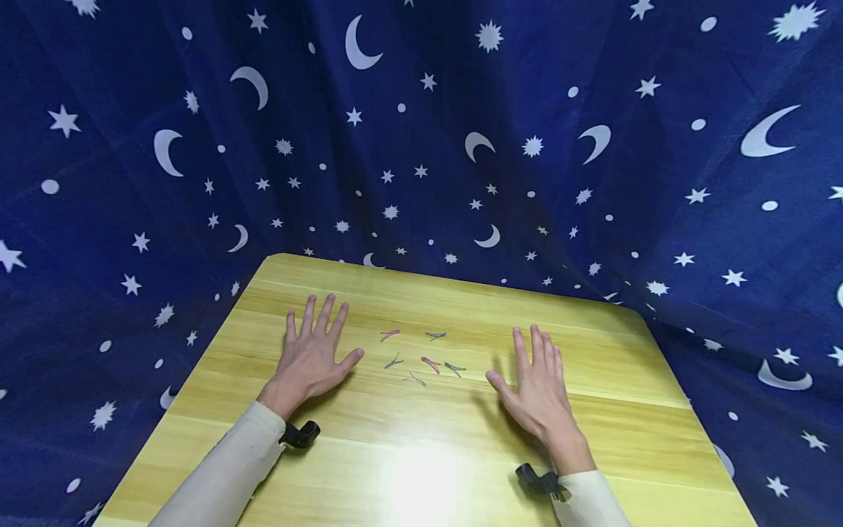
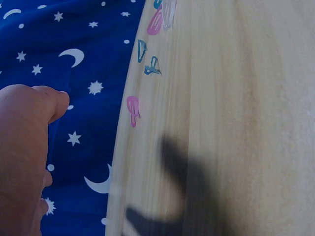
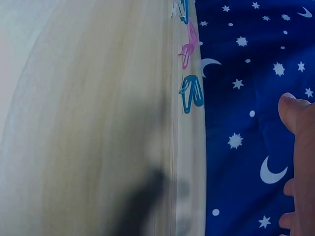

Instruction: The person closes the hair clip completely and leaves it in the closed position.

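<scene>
Several snap hair clips lie spread about the middle of the table, their arms sprung apart. In the head view they are a pink clip (image 1: 390, 334) at the back left, a bluish clip (image 1: 436, 336) at the back right, a bluish clip (image 1: 394, 361), a second pink clip (image 1: 430, 363), a dark teal clip (image 1: 454, 369) and a whitish clip (image 1: 414, 379) nearest the front. My left hand (image 1: 309, 362) is left of the clips, fingers spread and straight. On the other side, my right hand (image 1: 541, 391) has its fingers extended and casts a shadow on the wood. Neither hand touches a clip.
The wooden table (image 1: 356, 468) has a bright glare spot at its front. A dark blue curtain (image 1: 421, 132) with moons and stars hangs behind and beside it. Black wrist mounts (image 1: 300, 435) sit on both forearms.
</scene>
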`<action>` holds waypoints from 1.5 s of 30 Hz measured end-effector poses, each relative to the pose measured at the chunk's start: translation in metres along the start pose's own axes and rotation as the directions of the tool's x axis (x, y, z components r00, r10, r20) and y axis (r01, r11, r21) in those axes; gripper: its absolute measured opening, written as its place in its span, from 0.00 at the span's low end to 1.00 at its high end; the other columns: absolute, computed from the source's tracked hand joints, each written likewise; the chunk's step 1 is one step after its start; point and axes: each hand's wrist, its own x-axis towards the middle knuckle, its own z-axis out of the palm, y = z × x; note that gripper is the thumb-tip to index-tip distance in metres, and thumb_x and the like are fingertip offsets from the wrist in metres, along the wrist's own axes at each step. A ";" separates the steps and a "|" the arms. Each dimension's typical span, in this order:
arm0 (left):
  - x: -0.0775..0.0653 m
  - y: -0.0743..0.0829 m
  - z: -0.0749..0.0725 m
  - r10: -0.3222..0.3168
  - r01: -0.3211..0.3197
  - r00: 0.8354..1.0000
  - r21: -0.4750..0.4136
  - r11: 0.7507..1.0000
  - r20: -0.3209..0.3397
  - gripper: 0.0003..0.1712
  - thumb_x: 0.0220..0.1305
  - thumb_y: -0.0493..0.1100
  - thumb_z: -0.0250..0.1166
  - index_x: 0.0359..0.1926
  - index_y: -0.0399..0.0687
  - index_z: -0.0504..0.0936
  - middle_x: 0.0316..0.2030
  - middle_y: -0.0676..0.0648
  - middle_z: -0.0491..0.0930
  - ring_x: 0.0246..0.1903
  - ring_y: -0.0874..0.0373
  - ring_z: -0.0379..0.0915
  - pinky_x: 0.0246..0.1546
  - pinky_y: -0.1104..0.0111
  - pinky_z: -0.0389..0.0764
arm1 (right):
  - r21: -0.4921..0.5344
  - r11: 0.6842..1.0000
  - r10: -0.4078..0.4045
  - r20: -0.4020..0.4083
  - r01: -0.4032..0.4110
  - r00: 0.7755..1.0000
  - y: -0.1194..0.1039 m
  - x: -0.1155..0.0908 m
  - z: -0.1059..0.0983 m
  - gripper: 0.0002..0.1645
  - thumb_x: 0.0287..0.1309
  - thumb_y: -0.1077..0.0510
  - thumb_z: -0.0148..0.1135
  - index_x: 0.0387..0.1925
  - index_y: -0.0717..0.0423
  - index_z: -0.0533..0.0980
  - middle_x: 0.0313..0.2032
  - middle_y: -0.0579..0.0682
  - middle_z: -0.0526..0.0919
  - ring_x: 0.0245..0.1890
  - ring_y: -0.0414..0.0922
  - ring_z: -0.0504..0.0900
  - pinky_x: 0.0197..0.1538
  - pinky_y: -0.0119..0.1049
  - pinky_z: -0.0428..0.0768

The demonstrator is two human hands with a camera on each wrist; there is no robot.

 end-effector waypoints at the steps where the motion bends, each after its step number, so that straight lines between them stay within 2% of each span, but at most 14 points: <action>1: 0.000 0.000 0.000 0.000 0.000 1.000 0.000 1.000 0.000 0.56 0.77 0.77 0.52 0.90 0.52 0.46 0.89 0.39 0.38 0.88 0.32 0.26 0.81 0.25 0.32 | 0.000 1.000 0.000 0.001 0.000 1.000 0.000 0.000 0.000 0.60 0.76 0.28 0.56 0.90 0.55 0.44 0.88 0.66 0.36 0.86 0.72 0.42 0.86 0.68 0.39; 10: 0.000 -0.002 -0.002 0.014 -0.014 1.000 -0.014 1.000 -0.012 0.58 0.76 0.77 0.53 0.90 0.49 0.46 0.89 0.38 0.41 0.88 0.33 0.30 0.82 0.28 0.35 | 0.029 0.998 -0.048 -0.022 0.048 0.999 -0.002 0.005 -0.002 0.61 0.76 0.30 0.58 0.89 0.60 0.43 0.88 0.67 0.42 0.86 0.70 0.45 0.86 0.68 0.47; 14: 0.002 -0.002 -0.007 0.035 -0.036 0.999 -0.046 0.998 -0.012 0.59 0.76 0.76 0.54 0.90 0.47 0.45 0.89 0.38 0.41 0.88 0.34 0.31 0.84 0.32 0.35 | 0.069 0.994 -0.082 -0.011 0.082 0.997 -0.006 0.012 -0.006 0.62 0.76 0.32 0.60 0.88 0.62 0.44 0.88 0.66 0.45 0.86 0.68 0.48 0.85 0.67 0.51; 19: 0.002 0.002 -0.022 0.066 -0.066 0.998 -0.079 0.995 -0.009 0.62 0.76 0.76 0.55 0.89 0.41 0.44 0.89 0.37 0.43 0.88 0.37 0.34 0.86 0.35 0.38 | 0.143 0.981 -0.132 -0.018 0.133 0.991 -0.015 0.022 -0.016 0.59 0.76 0.37 0.65 0.88 0.63 0.48 0.87 0.64 0.51 0.86 0.66 0.54 0.84 0.66 0.57; 24: 0.002 0.007 -0.035 0.097 -0.099 0.995 -0.125 0.987 -0.021 0.64 0.74 0.75 0.59 0.88 0.37 0.45 0.88 0.37 0.44 0.88 0.39 0.38 0.87 0.42 0.43 | 0.184 0.958 -0.208 -0.081 0.220 0.975 -0.029 0.034 -0.021 0.53 0.73 0.45 0.73 0.86 0.60 0.58 0.83 0.63 0.64 0.81 0.65 0.66 0.80 0.65 0.66; 28: 0.001 0.014 -0.038 0.123 -0.134 0.990 -0.211 0.968 -0.064 0.65 0.71 0.72 0.67 0.87 0.34 0.49 0.87 0.34 0.49 0.87 0.38 0.46 0.86 0.44 0.52 | 0.221 0.926 -0.278 -0.146 0.305 0.950 -0.042 0.046 -0.019 0.45 0.67 0.52 0.78 0.79 0.61 0.70 0.75 0.62 0.77 0.74 0.63 0.78 0.75 0.62 0.76; 32: -0.001 0.022 -0.033 0.130 -0.147 0.988 -0.286 0.947 -0.079 0.66 0.66 0.68 0.74 0.86 0.32 0.53 0.85 0.31 0.56 0.85 0.36 0.52 0.83 0.42 0.59 | 0.260 0.902 -0.314 -0.147 0.343 0.938 -0.052 0.057 -0.014 0.39 0.64 0.55 0.81 0.73 0.61 0.77 0.69 0.60 0.84 0.69 0.61 0.83 0.71 0.59 0.81; 39: -0.005 0.033 -0.013 0.121 -0.115 0.993 -0.346 0.931 -0.003 0.66 0.63 0.68 0.78 0.85 0.34 0.57 0.83 0.32 0.60 0.82 0.36 0.59 0.79 0.42 0.67 | 0.333 0.869 -0.351 -0.110 0.367 0.930 -0.067 0.066 0.002 0.35 0.62 0.59 0.82 0.69 0.60 0.81 0.64 0.59 0.87 0.66 0.59 0.86 0.68 0.56 0.83; 42: -0.006 0.037 -0.004 0.131 -0.128 0.991 -0.377 0.917 -0.018 0.65 0.61 0.65 0.80 0.84 0.34 0.60 0.82 0.33 0.64 0.80 0.36 0.64 0.78 0.44 0.70 | 0.356 0.855 -0.365 -0.103 0.377 0.925 -0.074 0.069 0.010 0.33 0.61 0.61 0.82 0.67 0.60 0.83 0.62 0.59 0.89 0.64 0.59 0.87 0.67 0.56 0.84; 45: -0.006 0.040 0.007 0.151 -0.163 0.987 -0.405 0.900 -0.061 0.62 0.59 0.61 0.83 0.83 0.35 0.64 0.79 0.33 0.69 0.76 0.36 0.71 0.76 0.46 0.74 | 0.382 0.845 -0.371 -0.084 0.374 0.925 -0.080 0.073 0.019 0.31 0.61 0.60 0.82 0.65 0.60 0.84 0.60 0.58 0.90 0.63 0.58 0.88 0.67 0.55 0.85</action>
